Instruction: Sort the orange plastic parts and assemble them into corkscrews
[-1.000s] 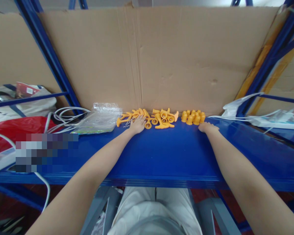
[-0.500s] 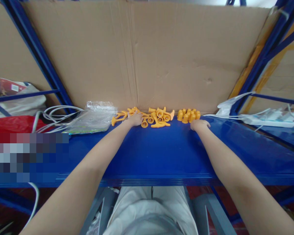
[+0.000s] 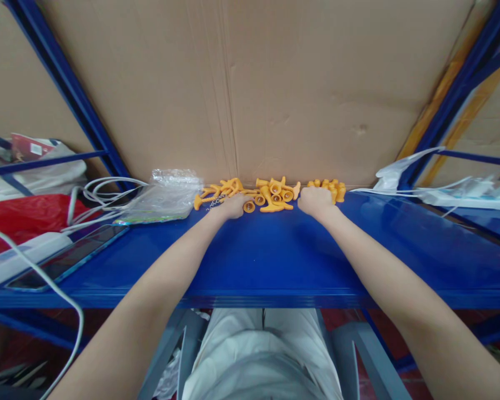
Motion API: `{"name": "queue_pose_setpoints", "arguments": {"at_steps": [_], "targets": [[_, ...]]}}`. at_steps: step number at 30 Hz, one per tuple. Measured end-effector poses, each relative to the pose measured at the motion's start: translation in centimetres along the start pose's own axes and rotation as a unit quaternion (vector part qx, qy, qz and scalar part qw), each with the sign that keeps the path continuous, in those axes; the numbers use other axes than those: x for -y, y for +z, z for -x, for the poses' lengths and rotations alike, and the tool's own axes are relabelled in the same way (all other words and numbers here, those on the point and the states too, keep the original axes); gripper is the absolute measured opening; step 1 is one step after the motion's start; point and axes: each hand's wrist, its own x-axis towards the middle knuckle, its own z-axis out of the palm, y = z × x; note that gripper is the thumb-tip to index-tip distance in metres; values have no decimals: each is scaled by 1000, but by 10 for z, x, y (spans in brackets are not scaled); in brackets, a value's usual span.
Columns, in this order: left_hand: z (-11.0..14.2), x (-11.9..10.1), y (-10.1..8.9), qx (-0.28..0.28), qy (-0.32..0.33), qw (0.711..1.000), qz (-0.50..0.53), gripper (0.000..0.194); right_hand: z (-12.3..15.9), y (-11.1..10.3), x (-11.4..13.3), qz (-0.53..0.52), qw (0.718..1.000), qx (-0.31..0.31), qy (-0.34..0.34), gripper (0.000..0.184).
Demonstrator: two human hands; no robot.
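Note:
My left hand [image 3: 234, 206] rests at the near edge of a pile of yellow plastic pieces with T-shaped or branching ends [image 3: 223, 190]. Its fingers look curled in, and what they touch is partly hidden. A thin metal chain [image 3: 215, 202] lies beside that wrist. Between my hands are yellow T-handled pieces [image 3: 275, 208], along with flared round cups [image 3: 249, 206] that show a shiny spot inside. My right hand [image 3: 315, 200] is closed in a fist in front of small yellow knob-shaped pieces [image 3: 339, 191], covering several. Its fingertips are hidden.
Cardboard [image 3: 295, 100] stands behind the blue shelf [image 3: 270, 261]. Clear plastic packaging [image 3: 166, 194], white cables [image 3: 102, 191], a red bag [image 3: 29, 214] and a phone [image 3: 75, 253] lie left. To the right are a white plastic bag [image 3: 394, 175] and a power strip [image 3: 475, 199].
My right hand has moved left across the front of the knob-shaped pieces and closed. My left hand has drawn slightly nearer, its fingers more curled. The view has shifted a little.

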Motion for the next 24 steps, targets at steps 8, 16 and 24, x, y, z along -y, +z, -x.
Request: {"name": "queue_pose_setpoints", "arguments": {"at_steps": [8,16,24], "targets": [[1,3,14,-129,-11,991,46,44,15,-17,32,65,998,-8,20,42],[-8,-3,5,-326,28,927,186,27,14,-16,32,28,998,-59,-11,46],[6,-30,-6,-262,207,940,-75,40,5,9,27,-226,947,-113,-197,52]]}}
